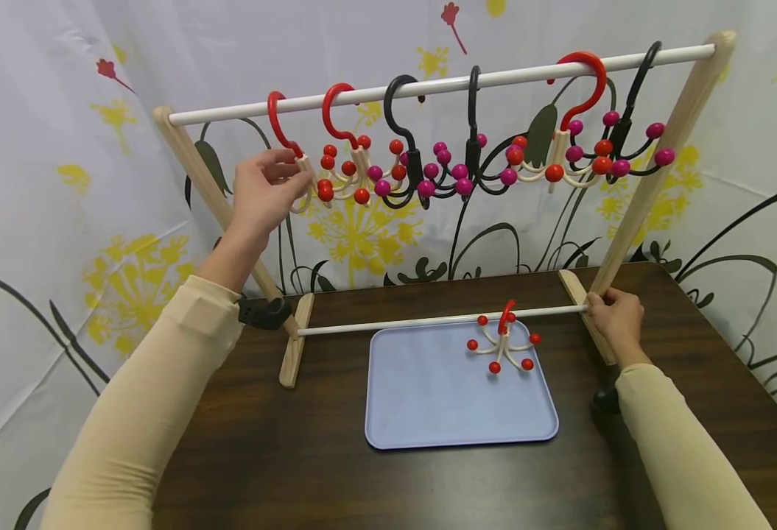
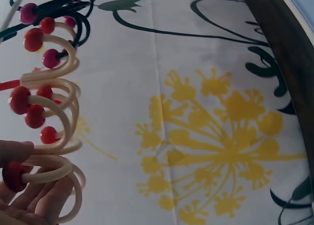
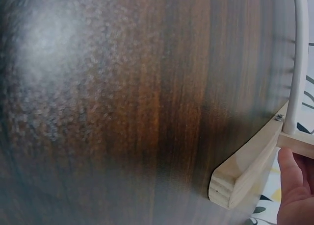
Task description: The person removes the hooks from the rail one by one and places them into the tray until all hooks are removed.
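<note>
At the left end of the rack's white top rail (image 1: 229,112), my left hand (image 1: 265,193) pinches a ball-tipped hanger (image 1: 278,121) with a red hook and cream prongs. Its hook is over the rail; in the left wrist view, fingers (image 2: 46,198) surround the prongs and a red ball, partly hiding them. My right hand (image 1: 616,324) holds the bottom of the rack's right wooden post (image 1: 666,147), beside the lower white rod (image 1: 547,312). Beside the pinched hanger hangs another red-hooked hanger (image 1: 337,110), then a black-hooked one (image 1: 391,103) with magenta balls.
A pale blue tray (image 1: 428,397) lies on the dark wooden table (image 1: 282,456), with one red-and-cream hanger (image 1: 504,342) at its back right. Farther right on the rail hang more hangers, including a large red-hooked one (image 1: 590,81). Behind stands a patterned curtain (image 1: 43,235).
</note>
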Action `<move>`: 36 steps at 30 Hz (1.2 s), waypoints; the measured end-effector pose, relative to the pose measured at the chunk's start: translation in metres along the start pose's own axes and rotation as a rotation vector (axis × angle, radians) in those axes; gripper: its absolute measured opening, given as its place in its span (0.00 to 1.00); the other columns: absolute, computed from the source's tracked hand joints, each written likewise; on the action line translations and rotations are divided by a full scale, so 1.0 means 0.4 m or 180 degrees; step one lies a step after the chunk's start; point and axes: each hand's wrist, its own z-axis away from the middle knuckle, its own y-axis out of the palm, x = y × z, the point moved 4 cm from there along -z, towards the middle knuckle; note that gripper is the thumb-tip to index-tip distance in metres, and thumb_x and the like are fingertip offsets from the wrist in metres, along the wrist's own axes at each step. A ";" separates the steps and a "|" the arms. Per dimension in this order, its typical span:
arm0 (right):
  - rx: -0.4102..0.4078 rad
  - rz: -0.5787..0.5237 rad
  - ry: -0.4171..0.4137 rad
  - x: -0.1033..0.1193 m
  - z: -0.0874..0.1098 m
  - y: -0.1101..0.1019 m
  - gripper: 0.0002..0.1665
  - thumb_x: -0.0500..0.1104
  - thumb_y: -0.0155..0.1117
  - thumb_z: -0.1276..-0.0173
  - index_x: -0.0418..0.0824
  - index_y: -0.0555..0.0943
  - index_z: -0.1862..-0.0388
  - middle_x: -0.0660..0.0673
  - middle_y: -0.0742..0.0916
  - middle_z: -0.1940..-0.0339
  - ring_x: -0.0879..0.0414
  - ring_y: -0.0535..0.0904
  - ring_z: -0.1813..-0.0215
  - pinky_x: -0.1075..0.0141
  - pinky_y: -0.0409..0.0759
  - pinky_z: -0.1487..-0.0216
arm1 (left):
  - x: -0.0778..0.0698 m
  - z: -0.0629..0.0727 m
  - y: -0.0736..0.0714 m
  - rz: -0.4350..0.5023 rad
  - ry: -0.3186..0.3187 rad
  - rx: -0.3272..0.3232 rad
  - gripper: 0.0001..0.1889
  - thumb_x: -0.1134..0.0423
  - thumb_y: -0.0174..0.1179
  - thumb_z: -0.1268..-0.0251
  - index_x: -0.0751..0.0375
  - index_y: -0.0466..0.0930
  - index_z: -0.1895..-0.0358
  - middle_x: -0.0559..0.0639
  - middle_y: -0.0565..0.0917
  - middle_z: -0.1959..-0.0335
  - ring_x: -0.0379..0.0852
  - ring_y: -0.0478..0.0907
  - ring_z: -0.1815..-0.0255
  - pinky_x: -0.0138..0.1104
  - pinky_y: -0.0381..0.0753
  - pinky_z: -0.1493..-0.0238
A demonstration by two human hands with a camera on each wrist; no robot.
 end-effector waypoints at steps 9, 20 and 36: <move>-0.0128 -0.0006 -0.0165 0.015 -0.003 0.005 0.20 0.45 0.56 0.27 0.29 0.84 0.53 0.32 0.85 0.60 0.41 0.75 0.56 0.60 0.70 0.62 | 0.009 0.003 -0.029 -0.0210 0.0365 -0.0293 0.20 0.56 0.65 0.35 0.59 0.81 0.43 0.55 0.86 0.53 0.42 0.83 0.58 0.33 0.81 0.51; -0.0121 -0.0028 -0.0159 0.022 -0.003 0.005 0.20 0.45 0.55 0.27 0.28 0.84 0.54 0.32 0.85 0.60 0.42 0.75 0.56 0.61 0.70 0.62 | 0.009 0.009 -0.050 -0.0151 0.0796 -0.0581 0.16 0.60 0.66 0.36 0.63 0.84 0.48 0.56 0.86 0.58 0.38 0.83 0.64 0.27 0.82 0.58; -0.0166 -0.0032 -0.0099 0.003 -0.002 0.005 0.21 0.45 0.55 0.27 0.28 0.83 0.51 0.31 0.85 0.58 0.41 0.76 0.53 0.59 0.71 0.58 | -0.015 0.023 -0.124 0.0283 0.0960 -0.0781 0.13 0.66 0.67 0.39 0.64 0.85 0.51 0.49 0.86 0.63 0.41 0.84 0.67 0.27 0.82 0.57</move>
